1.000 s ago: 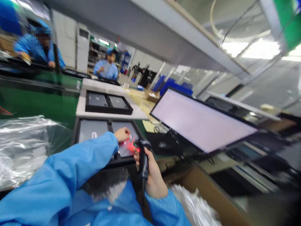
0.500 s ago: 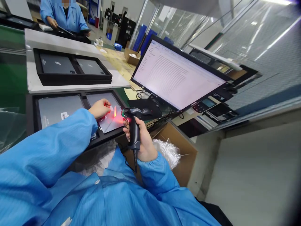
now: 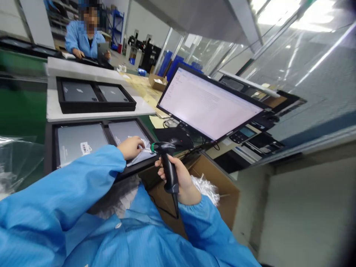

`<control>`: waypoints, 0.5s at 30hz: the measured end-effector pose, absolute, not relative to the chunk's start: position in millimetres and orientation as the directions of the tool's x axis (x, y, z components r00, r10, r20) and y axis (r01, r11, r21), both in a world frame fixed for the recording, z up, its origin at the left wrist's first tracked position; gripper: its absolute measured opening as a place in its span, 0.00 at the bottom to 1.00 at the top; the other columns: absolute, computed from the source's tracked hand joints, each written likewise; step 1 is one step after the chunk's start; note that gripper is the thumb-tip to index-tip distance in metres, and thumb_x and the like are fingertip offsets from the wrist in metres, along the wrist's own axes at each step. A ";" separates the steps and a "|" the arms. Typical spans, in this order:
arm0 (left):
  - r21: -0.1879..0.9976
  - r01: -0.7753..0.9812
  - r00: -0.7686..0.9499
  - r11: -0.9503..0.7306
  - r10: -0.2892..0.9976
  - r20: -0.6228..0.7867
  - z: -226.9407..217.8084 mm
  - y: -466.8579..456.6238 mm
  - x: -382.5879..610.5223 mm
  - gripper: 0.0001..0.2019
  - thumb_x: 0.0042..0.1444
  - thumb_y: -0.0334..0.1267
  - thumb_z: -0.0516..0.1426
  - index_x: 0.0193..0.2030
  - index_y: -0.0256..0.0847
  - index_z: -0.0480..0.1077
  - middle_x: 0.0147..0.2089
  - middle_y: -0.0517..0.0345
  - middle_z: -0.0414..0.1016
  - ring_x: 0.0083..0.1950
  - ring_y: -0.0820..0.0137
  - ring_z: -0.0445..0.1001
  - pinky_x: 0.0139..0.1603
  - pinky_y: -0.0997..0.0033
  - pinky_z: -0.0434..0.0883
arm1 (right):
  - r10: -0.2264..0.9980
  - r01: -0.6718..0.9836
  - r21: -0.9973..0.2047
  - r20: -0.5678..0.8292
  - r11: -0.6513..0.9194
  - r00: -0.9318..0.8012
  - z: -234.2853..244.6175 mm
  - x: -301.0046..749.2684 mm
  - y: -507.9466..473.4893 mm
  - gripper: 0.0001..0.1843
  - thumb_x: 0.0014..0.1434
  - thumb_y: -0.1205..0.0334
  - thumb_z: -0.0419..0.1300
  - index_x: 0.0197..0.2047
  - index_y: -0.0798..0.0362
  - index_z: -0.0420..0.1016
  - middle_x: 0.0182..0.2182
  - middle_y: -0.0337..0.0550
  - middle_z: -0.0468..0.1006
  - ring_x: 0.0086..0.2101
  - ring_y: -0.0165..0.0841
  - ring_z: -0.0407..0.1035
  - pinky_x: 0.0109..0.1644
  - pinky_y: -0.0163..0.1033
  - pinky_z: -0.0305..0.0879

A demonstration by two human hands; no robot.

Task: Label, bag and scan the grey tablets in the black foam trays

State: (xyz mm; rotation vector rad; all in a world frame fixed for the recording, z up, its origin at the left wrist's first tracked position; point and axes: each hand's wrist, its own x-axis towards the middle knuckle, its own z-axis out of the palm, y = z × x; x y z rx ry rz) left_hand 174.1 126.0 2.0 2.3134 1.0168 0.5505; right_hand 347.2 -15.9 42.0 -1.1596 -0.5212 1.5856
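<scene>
My right hand (image 3: 185,181) is wrapped round the handle of a black barcode scanner (image 3: 170,172), its head pointing left over the tray's right edge. My left hand (image 3: 131,147) is closed over the right tablet (image 3: 121,130), its fingertips pinching clear plastic film (image 3: 135,159) by a white label. That tablet lies in the right compartment of a black tray (image 3: 50,148). In the left compartment lies another grey tablet (image 3: 75,139), which bears a barcode label (image 3: 85,148).
Behind is a second black tray (image 3: 97,107) with two tablets on a white board. A monitor (image 3: 208,104) stands right, above a mouse (image 3: 175,142). An open cardboard box (image 3: 229,198) holds plastic wrap. Clear plastic (image 3: 16,159) lies left. A co-worker (image 3: 83,39) holds a tablet at the back.
The red scanner light on the right tablet has gone out. The whole view has shifted, so things sit lower and further right. The co-worker's tablet is now raised upright.
</scene>
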 end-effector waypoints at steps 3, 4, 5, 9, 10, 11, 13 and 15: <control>0.615 0.554 0.630 -0.561 0.765 0.130 -1.6 132.3 174.4 0.14 0.55 0.30 0.57 0.46 0.36 0.80 0.48 0.47 0.76 0.50 0.60 0.76 0.58 0.61 0.71 | 0.876 -0.474 -0.779 -0.482 -0.411 0.033 47.3 356.4 -16.1 0.18 0.71 0.58 0.52 0.34 0.57 0.75 0.26 0.46 0.81 0.19 0.28 0.73 0.19 0.27 0.70; 0.611 0.553 0.637 -0.567 0.760 0.129 -2.3 134.2 174.6 0.15 0.55 0.30 0.56 0.46 0.36 0.80 0.48 0.47 0.76 0.51 0.59 0.76 0.59 0.61 0.71 | 0.870 -0.476 -0.774 -0.492 -0.418 0.035 47.5 358.2 -16.0 0.19 0.72 0.58 0.51 0.34 0.57 0.75 0.27 0.46 0.81 0.19 0.28 0.73 0.19 0.28 0.70; 0.603 0.551 0.645 -0.576 0.753 0.130 -2.4 135.4 174.8 0.15 0.56 0.30 0.56 0.46 0.36 0.80 0.48 0.47 0.76 0.51 0.58 0.76 0.59 0.61 0.71 | 0.868 -0.478 -0.770 -0.495 -0.422 0.031 46.9 359.3 -15.8 0.18 0.72 0.57 0.51 0.35 0.57 0.75 0.27 0.46 0.81 0.19 0.28 0.73 0.20 0.28 0.71; 0.549 0.595 0.638 -0.587 0.760 0.122 1.0 134.6 174.8 0.17 0.55 0.28 0.53 0.46 0.37 0.81 0.50 0.47 0.76 0.50 0.59 0.76 0.59 0.61 0.70 | 0.888 -0.467 -0.782 -0.459 -0.413 -0.017 39.6 357.0 -13.4 0.16 0.71 0.53 0.56 0.37 0.56 0.74 0.29 0.47 0.82 0.21 0.30 0.75 0.21 0.29 0.73; 0.541 0.611 0.627 -0.578 0.771 0.116 2.2 133.9 174.6 0.18 0.55 0.28 0.53 0.47 0.36 0.81 0.50 0.46 0.76 0.50 0.60 0.76 0.58 0.62 0.71 | 0.892 -0.462 -0.787 -0.452 -0.409 -0.020 37.6 355.3 -11.9 0.17 0.71 0.52 0.56 0.37 0.56 0.74 0.29 0.47 0.82 0.21 0.30 0.75 0.21 0.29 0.73; 0.538 0.621 0.618 -0.570 0.778 0.110 3.2 133.2 174.4 0.18 0.55 0.27 0.52 0.47 0.36 0.81 0.50 0.46 0.76 0.49 0.60 0.76 0.58 0.62 0.71 | 0.894 -0.460 -0.790 -0.449 -0.406 -0.019 35.9 353.5 -10.1 0.17 0.71 0.52 0.55 0.37 0.56 0.74 0.29 0.47 0.82 0.21 0.30 0.75 0.21 0.30 0.73; 0.534 0.632 0.611 -0.562 0.785 0.103 5.0 132.2 173.7 0.19 0.55 0.27 0.52 0.47 0.36 0.81 0.51 0.46 0.76 0.50 0.60 0.76 0.57 0.62 0.71 | 0.893 -0.461 -0.790 -0.450 -0.404 -0.011 33.8 349.5 -5.9 0.19 0.72 0.52 0.53 0.36 0.56 0.75 0.28 0.47 0.81 0.21 0.30 0.75 0.21 0.29 0.73; 0.527 0.640 0.608 -0.559 0.788 0.098 6.5 131.5 173.2 0.19 0.55 0.27 0.52 0.46 0.37 0.82 0.52 0.46 0.76 0.51 0.60 0.76 0.57 0.63 0.71 | 0.891 -0.465 -0.785 -0.454 -0.409 -0.017 33.5 345.8 -1.8 0.20 0.73 0.51 0.52 0.36 0.57 0.75 0.26 0.47 0.81 0.21 0.30 0.75 0.21 0.29 0.73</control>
